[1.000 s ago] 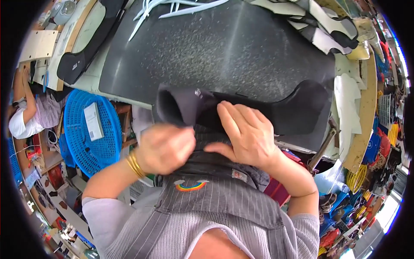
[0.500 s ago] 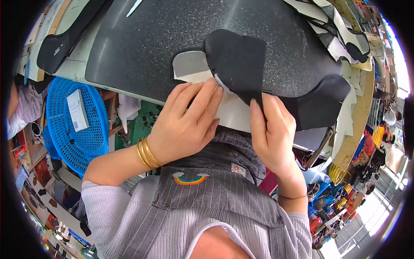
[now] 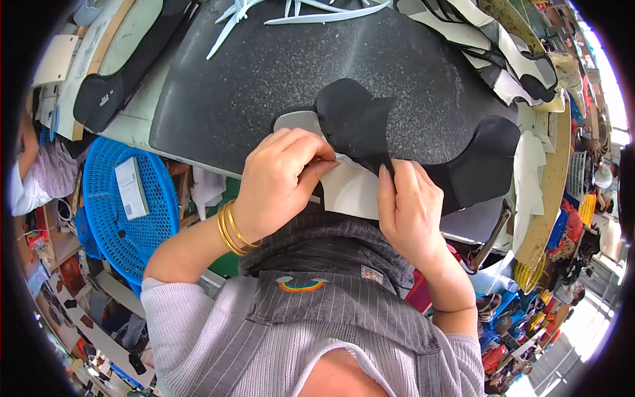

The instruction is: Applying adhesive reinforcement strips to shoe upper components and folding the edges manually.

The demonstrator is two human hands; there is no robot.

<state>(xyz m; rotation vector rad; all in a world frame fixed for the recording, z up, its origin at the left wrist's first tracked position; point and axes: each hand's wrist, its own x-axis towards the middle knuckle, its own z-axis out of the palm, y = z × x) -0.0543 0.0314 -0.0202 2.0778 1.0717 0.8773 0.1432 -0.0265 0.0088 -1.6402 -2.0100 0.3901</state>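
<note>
A curved black shoe-upper piece with a pale backing lies at the near edge of the dark work surface. Part of it is folded over, so the white underside shows between my hands. My left hand has thumb and forefinger pinched at the fold's edge, where a small bit of white shows by the fingertips. At the other side of the fold, my right hand grips the black material between thumb and fingers. The wide black end extends to the right, past my right hand.
Pale blue-white strips lie at the far edge of the dark surface. Black and white cut pieces are piled at far right. Another black piece rests far left. Left of the table is a blue plastic basket holding a white packet.
My left hand has gone from fingers laid along the fold's edge to a tight pinch there. The folded flap looks narrower. The view has shifted, bringing more pale strips into sight.
</note>
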